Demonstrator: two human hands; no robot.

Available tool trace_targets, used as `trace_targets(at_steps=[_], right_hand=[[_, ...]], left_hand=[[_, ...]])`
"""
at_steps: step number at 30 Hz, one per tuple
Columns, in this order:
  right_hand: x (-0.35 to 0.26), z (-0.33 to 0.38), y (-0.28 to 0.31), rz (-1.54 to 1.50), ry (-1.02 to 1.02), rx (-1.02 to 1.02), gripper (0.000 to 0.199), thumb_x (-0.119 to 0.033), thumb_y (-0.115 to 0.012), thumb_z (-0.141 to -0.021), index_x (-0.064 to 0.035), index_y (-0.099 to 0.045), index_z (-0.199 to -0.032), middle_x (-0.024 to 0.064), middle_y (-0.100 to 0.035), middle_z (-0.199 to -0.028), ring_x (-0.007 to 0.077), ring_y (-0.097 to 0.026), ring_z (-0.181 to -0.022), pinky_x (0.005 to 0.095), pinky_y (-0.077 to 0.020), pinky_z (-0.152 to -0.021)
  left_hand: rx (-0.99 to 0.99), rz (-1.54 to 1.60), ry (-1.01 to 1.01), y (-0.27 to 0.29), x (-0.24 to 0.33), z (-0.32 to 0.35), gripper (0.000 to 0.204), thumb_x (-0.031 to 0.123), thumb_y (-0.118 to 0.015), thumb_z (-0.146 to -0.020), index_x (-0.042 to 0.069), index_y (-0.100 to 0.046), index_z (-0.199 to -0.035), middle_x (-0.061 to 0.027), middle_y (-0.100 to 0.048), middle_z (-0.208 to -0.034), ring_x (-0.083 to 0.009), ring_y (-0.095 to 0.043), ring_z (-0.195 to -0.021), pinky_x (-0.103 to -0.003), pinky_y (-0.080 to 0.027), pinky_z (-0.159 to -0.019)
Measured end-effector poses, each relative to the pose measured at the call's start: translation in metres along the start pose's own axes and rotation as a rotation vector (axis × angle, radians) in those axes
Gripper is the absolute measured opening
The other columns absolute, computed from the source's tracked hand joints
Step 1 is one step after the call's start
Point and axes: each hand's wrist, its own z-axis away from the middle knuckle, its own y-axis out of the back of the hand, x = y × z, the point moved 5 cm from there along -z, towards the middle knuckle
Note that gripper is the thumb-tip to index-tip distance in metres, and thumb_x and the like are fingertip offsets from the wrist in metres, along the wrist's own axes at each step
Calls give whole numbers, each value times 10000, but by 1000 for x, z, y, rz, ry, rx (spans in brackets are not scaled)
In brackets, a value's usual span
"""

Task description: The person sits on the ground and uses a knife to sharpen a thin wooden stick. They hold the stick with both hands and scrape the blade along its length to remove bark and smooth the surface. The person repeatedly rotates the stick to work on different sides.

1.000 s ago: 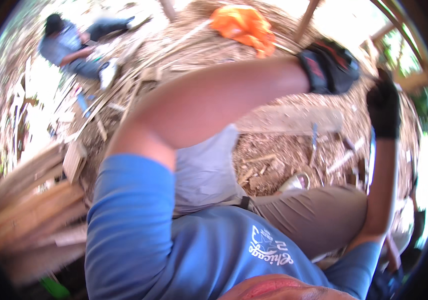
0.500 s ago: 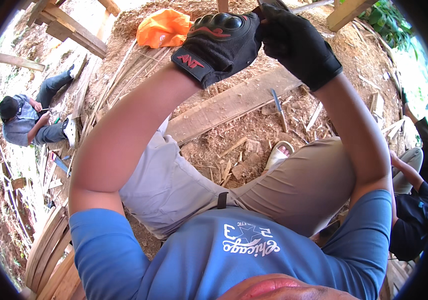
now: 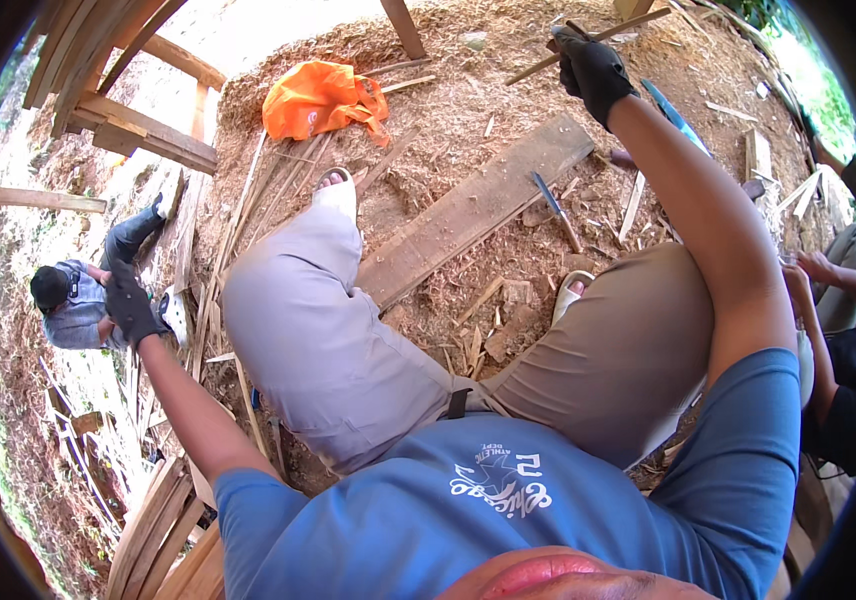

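Observation:
My right hand [image 3: 596, 78], in a black glove, reaches forward to the far right, its fingers closed around a thin wooden strip [image 3: 610, 32] that slants across them. A small dark piece also shows at those fingertips; I cannot make out what it is. My left hand [image 3: 132, 308], gloved in black as well, is stretched out to the left, fingers extended and nothing seen in it. From this view it overlaps a seated person. Between my feet and the right hand lies a wide wooden plank [image 3: 478, 210], with a narrow blade with a wooden handle [image 3: 558, 212] beside it.
An orange bag [image 3: 320, 100] lies on the shaving-strewn ground ahead. A long blue tool [image 3: 676, 118] rests beyond my right forearm. At left sits a person in a cap [image 3: 73, 300], under a timber frame [image 3: 143, 130]. Another person [image 3: 833, 330] is close on the right. Curved boards [image 3: 153, 530] stand behind left.
My hands were together in front of me and have parted: the left swung out to the left, the right stayed forward with the strip now showing. My view has shifted slightly.

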Motion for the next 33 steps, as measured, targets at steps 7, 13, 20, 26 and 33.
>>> trace_targets(at_steps=[7,13,20,26,33], right_hand=[[-17,12,-26,-103,63,-139,184,-189,-641,-1020,-93,-731,-1149,-34,-643,-783,19,-496,-560,218,-402,-481],[-21,-5,-28,222,261,-407,180,-67,-655,-977,-85,-745,-1131,9,-714,-1001,91,-664,-822,214,-568,-620],[-48,34,-64,874,361,-421,253,-21,-675,-930,-114,-739,-1157,1,-696,-1351,165,-754,-1007,279,-657,-796],[-55,93,-90,1254,481,-722,295,-212,-604,-1031,-171,-728,-1296,-17,-722,-1329,223,-741,-1098,346,-584,-1039],[-21,77,-91,1632,541,-759,336,-234,-521,-1008,-133,-776,-1202,168,-759,-1053,322,-754,-955,437,-615,-873]], left_hand=[[-694,-1144,-36,-63,-261,44,409,384,-458,-1086,74,-696,-1205,-163,-757,-1162,-323,-752,-1060,-482,-594,-870],[-617,216,408,-122,-60,12,365,429,-603,-1053,128,-625,-847,64,-418,-572,-80,-385,-422,-284,-311,-412],[-1024,-83,-313,-179,269,46,459,503,-701,-982,46,-710,-1018,-35,-652,-758,-104,-625,-664,-291,-532,-657],[-762,102,-1011,-227,350,148,523,407,-743,-981,58,-622,-1352,-127,-686,-1300,-270,-661,-1226,-398,-510,-1078],[-651,66,-1237,-249,367,155,671,438,-745,-962,71,-529,-1481,-164,-585,-1455,-347,-572,-1348,-431,-484,-1130]])
